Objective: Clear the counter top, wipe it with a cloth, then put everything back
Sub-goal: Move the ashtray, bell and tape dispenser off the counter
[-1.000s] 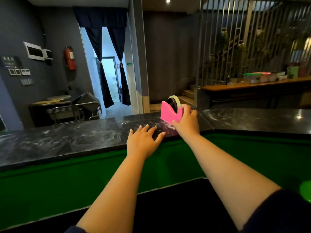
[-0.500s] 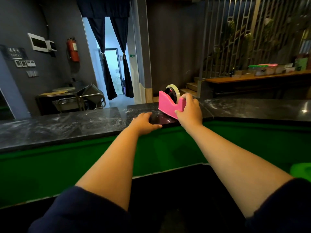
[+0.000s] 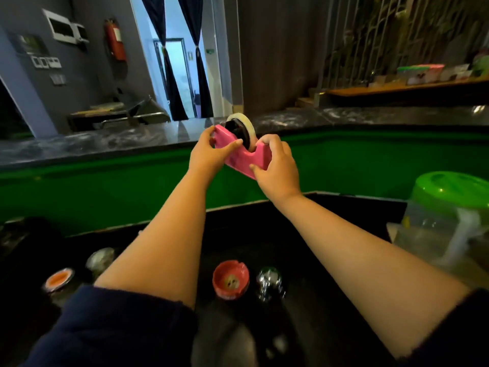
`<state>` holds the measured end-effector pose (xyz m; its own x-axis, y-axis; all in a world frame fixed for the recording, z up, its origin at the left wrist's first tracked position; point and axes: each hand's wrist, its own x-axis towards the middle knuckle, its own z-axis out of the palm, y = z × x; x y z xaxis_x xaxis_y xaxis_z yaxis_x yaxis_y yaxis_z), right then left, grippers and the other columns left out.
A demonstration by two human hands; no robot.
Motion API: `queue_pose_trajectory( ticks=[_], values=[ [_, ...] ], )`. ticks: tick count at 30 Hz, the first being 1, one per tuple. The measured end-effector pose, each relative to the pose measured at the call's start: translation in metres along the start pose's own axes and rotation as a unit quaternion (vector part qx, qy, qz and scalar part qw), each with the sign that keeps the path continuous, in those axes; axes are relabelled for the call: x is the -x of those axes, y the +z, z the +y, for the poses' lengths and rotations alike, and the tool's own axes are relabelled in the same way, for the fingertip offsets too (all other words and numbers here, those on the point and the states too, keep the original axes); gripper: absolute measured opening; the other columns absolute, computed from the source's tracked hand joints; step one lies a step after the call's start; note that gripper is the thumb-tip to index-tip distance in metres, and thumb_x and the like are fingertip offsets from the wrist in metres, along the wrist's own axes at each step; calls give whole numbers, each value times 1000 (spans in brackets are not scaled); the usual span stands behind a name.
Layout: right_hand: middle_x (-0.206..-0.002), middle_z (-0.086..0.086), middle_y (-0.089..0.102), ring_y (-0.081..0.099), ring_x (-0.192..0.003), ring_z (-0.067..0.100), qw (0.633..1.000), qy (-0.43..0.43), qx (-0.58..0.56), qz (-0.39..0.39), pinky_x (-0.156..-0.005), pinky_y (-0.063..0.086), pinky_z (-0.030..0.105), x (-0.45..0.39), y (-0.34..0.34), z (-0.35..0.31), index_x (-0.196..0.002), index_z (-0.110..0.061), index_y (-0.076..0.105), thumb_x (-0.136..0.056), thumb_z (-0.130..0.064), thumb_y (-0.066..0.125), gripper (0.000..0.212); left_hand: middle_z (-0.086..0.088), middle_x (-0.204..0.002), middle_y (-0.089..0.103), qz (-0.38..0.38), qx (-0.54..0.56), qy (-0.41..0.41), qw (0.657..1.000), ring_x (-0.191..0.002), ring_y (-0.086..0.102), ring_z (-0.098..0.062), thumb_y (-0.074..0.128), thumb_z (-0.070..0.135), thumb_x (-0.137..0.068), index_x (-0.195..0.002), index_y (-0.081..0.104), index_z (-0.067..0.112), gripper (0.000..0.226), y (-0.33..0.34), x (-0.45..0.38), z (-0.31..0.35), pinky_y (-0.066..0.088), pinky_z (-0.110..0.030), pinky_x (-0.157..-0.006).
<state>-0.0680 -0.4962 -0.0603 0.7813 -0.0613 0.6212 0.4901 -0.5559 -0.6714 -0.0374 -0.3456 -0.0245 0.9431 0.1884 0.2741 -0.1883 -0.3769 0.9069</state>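
Holding a pink tape dispenser [image 3: 242, 158] in mid-air at frame centre, both hands were clamped on it. Left hand [image 3: 206, 157] gripped the upper-left end, thumb across the pink face. Right hand [image 3: 277, 168] gripped the lower-right end, fingers over the top edge, thumb under. Dispenser was tilted, left end higher, with a tape roll [image 3: 242, 125] sitting in its cradle at the top. It was off the dark marble desk [image 3: 105, 141], which ran across the middle of the frame, and hung in front of the green panel [image 3: 105, 189] below that surface.

Lower frame: a second, black surface [image 3: 317, 234] carried small items. A red ashtray [image 3: 230, 282] sat at bottom centre between the two forearms, a shiny metallic object [image 3: 270, 283] just right of it, blurred. An orange-topped round item [image 3: 58, 280] lay at lower left, another blurred metallic piece [image 3: 100, 259] near it. A clear plastic jar with green lid [image 3: 449, 215] stood at the right edge.

Upper left: red fire extinguisher [image 3: 115, 43] on the grey wall, a curtained doorway [image 3: 180, 75] beside it.
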Motion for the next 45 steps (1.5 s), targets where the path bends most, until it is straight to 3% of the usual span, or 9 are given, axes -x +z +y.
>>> queue_pose_trajectory(
  ticks=[6,12,15,21,26,34,39,42,45],
  values=[
    [-112,1,49,52,-87,9,998,1,-53,-43,-62,39,6,112,24,-22,-108,-22,51,-76,-9,75,42,1,-135,54,62,-33,-34,997,-122,53,-18,84,49,-61,-141,45,21,93,-45,91,-62,45,-40,-102],
    [-105,1,48,51,-88,10,989,32,-30,-142,-68,37,7,193,51,-19,-101,-22,49,-71,-9,78,43,-3,-123,57,100,-27,-84,991,-112,57,-19,91,35,-58,-129,50,13,85,-72,170,-129,49,-40,-96],
    [-101,-3,47,51,-90,14,977,44,-10,-208,-71,41,16,222,66,-8,-95,-23,48,-70,-8,77,41,0,-114,57,101,-44,-131,985,-106,59,-20,91,35,-56,-117,50,16,76,-78,200,-166,51,-39,-93],
    [-98,-5,49,49,-83,7,950,82,-18,-302,-64,35,14,259,93,16,-83,-23,47,-67,-4,77,39,-5,-124,51,104,-80,-212,968,-114,54,-21,91,34,-56,-120,44,15,81,-75,241,-218,48,-36,-97],
    [-105,-6,48,52,-95,12,929,102,-4,-356,-78,48,25,275,104,32,-87,-19,51,-70,-2,76,35,-7,-131,45,102,-113,-259,954,-120,50,-23,89,28,-63,-125,42,13,80,-69,260,-232,45,-35,-101],
    [-111,-9,45,51,-102,10,912,117,12,-392,-76,40,14,281,107,46,-86,-20,49,-73,-1,75,35,-5,-131,42,79,-159,-259,949,-118,51,-21,84,28,-69,-121,41,15,69,-68,273,-240,47,-37,-100],
    [-137,-4,33,33,-135,20,929,20,102,-354,-105,40,33,280,110,29,-92,-26,50,-78,-15,73,29,-5,-128,46,25,-207,-231,950,-114,54,-20,76,30,-78,-123,42,16,58,-80,274,-239,48,-37,-97],
    [-147,4,31,20,-144,27,933,-96,144,-314,-119,17,47,275,118,4,-102,-25,54,-79,-21,71,29,-3,-132,44,-45,-309,-201,929,-117,52,-20,69,34,-84,-131,42,22,56,-100,275,-238,47,-40,-97],
    [-152,6,31,15,-147,26,901,-223,146,-343,-118,-2,40,270,134,-16,-120,-22,57,-81,-15,69,40,-2,-135,42,-75,-453,-158,874,-121,49,-23,61,39,-88,-134,44,25,52,-129,281,-237,44,-41,-96]
  ],
)
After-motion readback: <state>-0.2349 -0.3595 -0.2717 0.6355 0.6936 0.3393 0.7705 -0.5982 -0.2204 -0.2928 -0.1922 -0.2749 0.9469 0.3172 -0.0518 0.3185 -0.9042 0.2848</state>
